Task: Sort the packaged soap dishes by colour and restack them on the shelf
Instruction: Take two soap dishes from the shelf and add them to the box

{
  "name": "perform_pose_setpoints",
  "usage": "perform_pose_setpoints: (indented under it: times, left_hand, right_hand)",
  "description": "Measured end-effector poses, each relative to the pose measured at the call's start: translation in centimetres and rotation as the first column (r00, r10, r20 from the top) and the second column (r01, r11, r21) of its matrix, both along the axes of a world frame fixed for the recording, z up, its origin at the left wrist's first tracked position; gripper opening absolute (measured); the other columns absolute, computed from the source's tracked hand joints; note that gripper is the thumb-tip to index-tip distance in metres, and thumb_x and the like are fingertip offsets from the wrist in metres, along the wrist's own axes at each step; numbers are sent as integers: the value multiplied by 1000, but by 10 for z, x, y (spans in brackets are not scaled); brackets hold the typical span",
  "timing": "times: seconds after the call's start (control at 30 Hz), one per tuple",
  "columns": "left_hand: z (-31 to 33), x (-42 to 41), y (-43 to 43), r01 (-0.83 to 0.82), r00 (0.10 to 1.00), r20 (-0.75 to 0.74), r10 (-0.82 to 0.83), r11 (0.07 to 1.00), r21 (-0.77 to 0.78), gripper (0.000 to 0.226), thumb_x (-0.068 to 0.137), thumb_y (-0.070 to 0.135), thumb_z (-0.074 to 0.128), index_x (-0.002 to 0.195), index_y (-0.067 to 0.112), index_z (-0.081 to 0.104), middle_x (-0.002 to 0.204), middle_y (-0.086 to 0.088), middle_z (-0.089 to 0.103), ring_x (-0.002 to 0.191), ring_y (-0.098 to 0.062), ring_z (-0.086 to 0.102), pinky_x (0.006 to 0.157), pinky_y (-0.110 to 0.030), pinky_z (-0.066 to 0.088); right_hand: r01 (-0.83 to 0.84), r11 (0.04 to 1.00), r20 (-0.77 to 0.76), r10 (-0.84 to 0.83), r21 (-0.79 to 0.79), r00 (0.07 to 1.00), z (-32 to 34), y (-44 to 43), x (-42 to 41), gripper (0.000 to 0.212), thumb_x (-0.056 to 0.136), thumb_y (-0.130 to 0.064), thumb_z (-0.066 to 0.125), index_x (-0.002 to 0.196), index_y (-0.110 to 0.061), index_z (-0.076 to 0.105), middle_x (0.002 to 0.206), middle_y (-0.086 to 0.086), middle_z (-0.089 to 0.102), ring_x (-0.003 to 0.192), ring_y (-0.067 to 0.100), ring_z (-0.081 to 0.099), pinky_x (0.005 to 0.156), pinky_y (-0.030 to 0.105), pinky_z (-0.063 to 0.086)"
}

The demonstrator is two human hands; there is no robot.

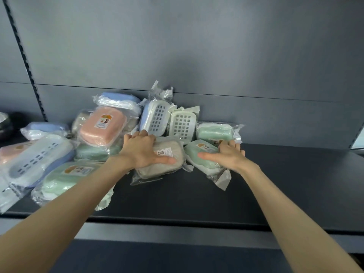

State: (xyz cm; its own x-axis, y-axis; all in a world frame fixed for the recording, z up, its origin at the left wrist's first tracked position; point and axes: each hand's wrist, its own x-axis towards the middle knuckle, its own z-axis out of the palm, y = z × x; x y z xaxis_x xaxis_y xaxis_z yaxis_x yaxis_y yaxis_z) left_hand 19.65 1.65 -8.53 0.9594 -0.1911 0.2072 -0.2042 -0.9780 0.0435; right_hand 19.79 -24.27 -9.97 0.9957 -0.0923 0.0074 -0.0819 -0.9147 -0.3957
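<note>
Several bagged soap dishes lie in a loose heap on the dark shelf. My left hand grips a beige soap dish at the heap's front, thumb along its top. My right hand holds a green soap dish just to the right, thumb across its lid. Behind it lies a second green dish. Two white dishes with grid bases lean on the back wall. A pink dish sits tilted on the left pile, a blue one above it.
At the left front lie a large green dish, a blue dish with a slotted white tray and another pink dish. The grey back panel rises behind. The shelf's front edge runs across below my forearms.
</note>
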Motion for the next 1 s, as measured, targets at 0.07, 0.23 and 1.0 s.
perform_pose_setpoints:
  times: [0.07, 0.23, 1.0]
  left_hand:
    - [0, -3, 0, -2, 1000, -8, 2, 1000, 3, 117, 39, 98, 27, 119, 17, 51, 124, -8, 48, 121, -31, 42, 104, -48, 27]
    - [4, -20, -3, -35, 999, 40, 37, 998, -54, 118, 49, 94, 28, 130, 10, 41, 139, -16, 40, 133, -36, 31, 107, -51, 24]
    - [-27, -298, 121, 166, 984, 154, -84, 157, -974, 62, 62, 79, 59, 101, 34, 42, 99, 21, 59, 87, 3, 63, 73, -21, 48]
  right_hand:
    - [0, 979, -25, 5, 206, 1000, -2, -1, -5, 118, 66, -76, 66, 148, -4, 21, 150, 11, 29, 139, 28, 27, 110, 41, 31]
    - [0, 909, 57, -26, 416, 998, -2, -1, -24, 105, 60, -60, 81, 133, -4, 31, 124, -1, 49, 106, 14, 46, 81, 26, 39]
    - [-319, 548, 537, -298, 773, 789, -23, 187, -329, 62, 64, -41, 87, 105, -43, 40, 97, -24, 65, 88, -3, 65, 67, 14, 53]
